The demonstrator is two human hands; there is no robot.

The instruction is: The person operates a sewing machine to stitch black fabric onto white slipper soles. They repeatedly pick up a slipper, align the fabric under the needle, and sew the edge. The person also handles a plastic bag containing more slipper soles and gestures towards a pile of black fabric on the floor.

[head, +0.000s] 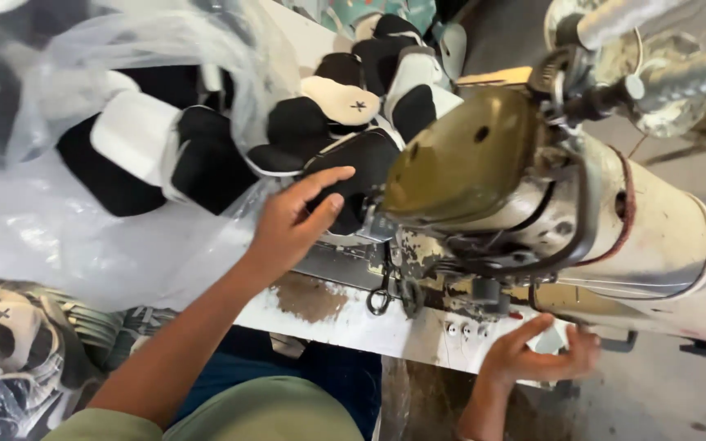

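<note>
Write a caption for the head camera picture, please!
Left hand on a black fabric piece at an old sewing machine; right hand holds something white.

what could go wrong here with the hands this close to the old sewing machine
The left hand presses a black fabric piece right beside the worn cream sewing machine head; fingers could slip toward the needle area. Black-and-white pieces spilling from the clear plastic bag could snag or slide off.

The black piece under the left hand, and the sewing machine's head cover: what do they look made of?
The black piece under the left hand looks like soft matte fabric or synthetic leather with a thin white edge; it bends without shine. The head cover looks like painted metal, olive and glossy, with chips and worn spots. The bag beside them is clear thin plastic film, wrinkled.
</note>
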